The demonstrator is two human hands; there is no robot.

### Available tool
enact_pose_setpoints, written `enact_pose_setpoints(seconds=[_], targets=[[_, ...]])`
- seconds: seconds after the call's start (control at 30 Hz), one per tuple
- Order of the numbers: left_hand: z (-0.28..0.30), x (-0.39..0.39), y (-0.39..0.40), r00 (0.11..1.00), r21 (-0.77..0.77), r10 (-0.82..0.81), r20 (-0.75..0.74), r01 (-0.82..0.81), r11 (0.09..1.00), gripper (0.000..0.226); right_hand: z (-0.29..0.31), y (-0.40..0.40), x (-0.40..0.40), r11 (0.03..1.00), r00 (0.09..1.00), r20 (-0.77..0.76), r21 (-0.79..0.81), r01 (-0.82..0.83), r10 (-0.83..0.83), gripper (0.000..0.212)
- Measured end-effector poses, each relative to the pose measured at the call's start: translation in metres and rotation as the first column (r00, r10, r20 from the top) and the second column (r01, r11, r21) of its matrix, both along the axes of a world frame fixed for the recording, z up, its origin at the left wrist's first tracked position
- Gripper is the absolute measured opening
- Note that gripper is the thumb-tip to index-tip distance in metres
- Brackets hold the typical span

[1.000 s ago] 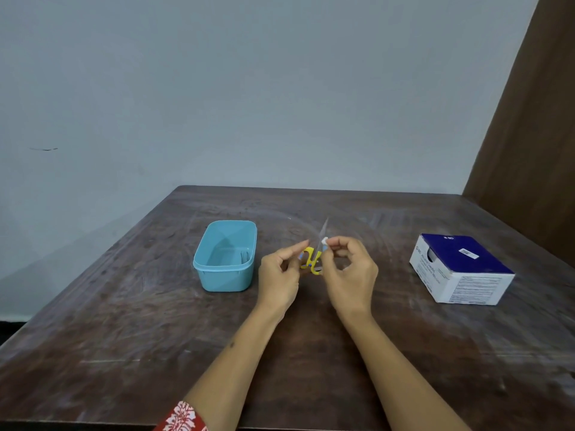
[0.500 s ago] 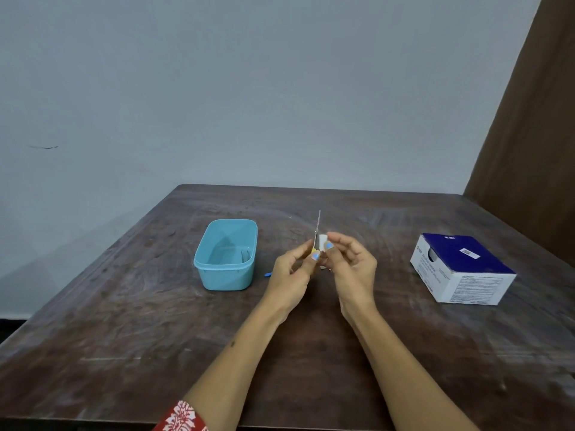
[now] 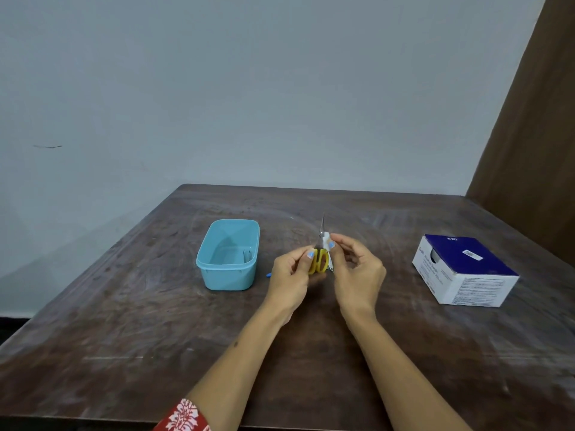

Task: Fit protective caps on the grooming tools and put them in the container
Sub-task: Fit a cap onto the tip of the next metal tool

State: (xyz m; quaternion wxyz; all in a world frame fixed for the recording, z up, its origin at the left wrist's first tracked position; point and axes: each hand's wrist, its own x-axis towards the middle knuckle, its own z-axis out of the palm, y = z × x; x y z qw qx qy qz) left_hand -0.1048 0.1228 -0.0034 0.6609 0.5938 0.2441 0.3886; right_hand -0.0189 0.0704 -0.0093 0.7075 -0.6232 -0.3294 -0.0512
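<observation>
Small scissors (image 3: 319, 259) with yellow handle loops stand upright above the table, thin metal blades pointing up and away. My left hand (image 3: 291, 276) pinches the yellow handles. My right hand (image 3: 354, 269) holds a small clear-white cap (image 3: 326, 241) beside the base of the blades, touching the scissors. The light blue container (image 3: 228, 255) sits open on the table left of my hands, with a small tool-like piece against its right inner wall. A tiny blue item (image 3: 268, 275) lies on the table between container and left hand, mostly hidden.
A blue and white cardboard box (image 3: 463, 270) stands on the right side of the dark wooden table (image 3: 124, 321). A pale wall runs behind the table's far edge, and a brown panel rises at the right.
The scissors turned from lying sideways between my hands to standing blades-up, and the yellow handles show again below my fingertips. The cap stays in my right hand next to the blades.
</observation>
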Motion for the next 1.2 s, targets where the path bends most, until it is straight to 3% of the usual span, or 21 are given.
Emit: enact_pose_setpoints(seconds=[0.27,0.47,0.8,1.2], targets=[[0.0013,-0.001,-0.0032,0.999,0.011,-0.029,-0.021,0.029,1.0,0.029,-0.0023,0.0011,0.0006,0.997,1.0,0.019,-0.076,0.006,-0.005,0.018],[0.0009,-0.0003,-0.0029,0.999,0.018,-0.042,-0.033,0.043,0.999,0.029,0.0019,0.0,0.0006,0.999,0.994,-0.094,0.009,-0.051,0.051,0.013],[-0.0015,0.0009,-0.0028,0.995,-0.008,-0.087,-0.051,0.087,0.996,0.028,0.0042,-0.0017,0.0045,0.998,0.987,-0.153,0.022,0.052,-0.048,0.013],[0.0032,-0.0035,-0.0036,0.998,0.038,-0.05,-0.028,0.051,0.998,0.026,0.0023,-0.0014,-0.0032,0.997,0.997,0.028,0.03,-0.066,0.065,0.022]])
